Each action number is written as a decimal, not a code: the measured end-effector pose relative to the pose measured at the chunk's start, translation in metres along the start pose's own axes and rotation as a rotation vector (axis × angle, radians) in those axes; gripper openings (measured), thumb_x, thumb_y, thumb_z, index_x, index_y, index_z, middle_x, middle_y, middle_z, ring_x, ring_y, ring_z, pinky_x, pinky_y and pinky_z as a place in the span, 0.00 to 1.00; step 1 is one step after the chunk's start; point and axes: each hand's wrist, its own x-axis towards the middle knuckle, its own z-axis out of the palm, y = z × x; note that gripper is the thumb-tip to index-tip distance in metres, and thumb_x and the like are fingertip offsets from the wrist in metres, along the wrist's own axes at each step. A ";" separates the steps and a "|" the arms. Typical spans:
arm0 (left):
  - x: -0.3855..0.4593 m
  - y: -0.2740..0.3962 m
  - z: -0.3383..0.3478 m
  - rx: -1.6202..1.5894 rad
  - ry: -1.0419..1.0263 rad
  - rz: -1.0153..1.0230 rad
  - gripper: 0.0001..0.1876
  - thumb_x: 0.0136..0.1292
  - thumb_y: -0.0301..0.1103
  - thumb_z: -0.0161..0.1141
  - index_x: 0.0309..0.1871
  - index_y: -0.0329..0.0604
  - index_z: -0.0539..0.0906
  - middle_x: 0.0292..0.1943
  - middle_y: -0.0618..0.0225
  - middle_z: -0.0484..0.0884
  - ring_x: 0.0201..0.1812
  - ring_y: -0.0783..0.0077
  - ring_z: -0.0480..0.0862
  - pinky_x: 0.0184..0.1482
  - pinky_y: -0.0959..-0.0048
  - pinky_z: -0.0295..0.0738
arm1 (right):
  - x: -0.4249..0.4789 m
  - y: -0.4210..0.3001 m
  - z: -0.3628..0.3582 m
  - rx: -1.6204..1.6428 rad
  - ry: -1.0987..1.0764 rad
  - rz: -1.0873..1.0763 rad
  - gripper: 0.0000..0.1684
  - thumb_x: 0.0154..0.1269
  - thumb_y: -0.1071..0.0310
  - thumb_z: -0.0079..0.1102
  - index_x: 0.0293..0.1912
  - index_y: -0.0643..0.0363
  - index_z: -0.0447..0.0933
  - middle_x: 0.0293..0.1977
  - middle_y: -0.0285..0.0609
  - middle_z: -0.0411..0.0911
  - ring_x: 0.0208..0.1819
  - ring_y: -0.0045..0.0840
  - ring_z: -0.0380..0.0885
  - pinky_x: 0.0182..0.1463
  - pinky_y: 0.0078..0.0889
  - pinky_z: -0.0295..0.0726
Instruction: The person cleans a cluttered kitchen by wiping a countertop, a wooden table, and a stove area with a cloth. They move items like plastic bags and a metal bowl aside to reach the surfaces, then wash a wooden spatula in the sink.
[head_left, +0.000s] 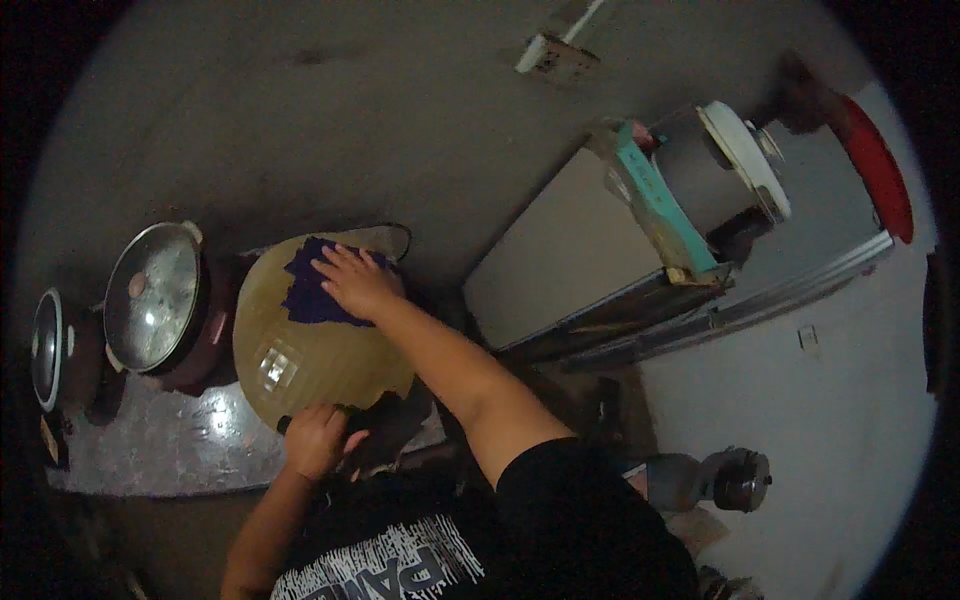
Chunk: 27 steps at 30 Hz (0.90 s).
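Observation:
A large, rounded, yellowish pan or lid (322, 367) with a glossy surface lies before me on the counter. My right hand (356, 277) presses a dark purple cloth (307, 292) against its upper part, fingers spread. Near its lower edge, my left hand (319, 439) is closed around what looks like a black handle (284, 424), whose end shows beside the fingers. Shadow hides the area to the right of that hand.
A glass-lidded pot (161, 300) and a smaller lidded pot (49, 349) stand leftward on the shiny countertop (180, 450). Rightward is a pale cabinet (562, 247) with a white-lidded appliance (742, 157) above it. A power socket (559, 58) and a metal pot (742, 480) are also visible.

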 end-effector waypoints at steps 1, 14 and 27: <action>-0.005 0.001 -0.001 0.027 0.014 0.007 0.18 0.48 0.47 0.70 0.32 0.44 0.79 0.28 0.60 0.78 0.30 0.54 0.79 0.32 0.61 0.74 | -0.009 -0.001 0.000 -0.013 0.014 -0.001 0.28 0.75 0.53 0.40 0.71 0.40 0.58 0.74 0.35 0.51 0.76 0.31 0.45 0.76 0.48 0.42; -0.009 -0.002 0.001 -0.003 -0.030 -0.006 0.19 0.50 0.46 0.71 0.37 0.43 0.81 0.29 0.57 0.80 0.30 0.53 0.80 0.29 0.59 0.74 | -0.080 -0.009 0.004 -0.182 0.145 0.058 0.29 0.69 0.58 0.49 0.68 0.49 0.63 0.71 0.43 0.57 0.71 0.39 0.57 0.70 0.55 0.56; -0.006 -0.002 -0.011 -0.094 0.041 0.081 0.18 0.50 0.45 0.70 0.30 0.41 0.77 0.25 0.59 0.77 0.28 0.53 0.79 0.29 0.60 0.73 | -0.155 -0.042 -0.003 0.022 0.149 0.062 0.35 0.68 0.49 0.52 0.71 0.42 0.58 0.73 0.37 0.51 0.75 0.34 0.48 0.75 0.51 0.42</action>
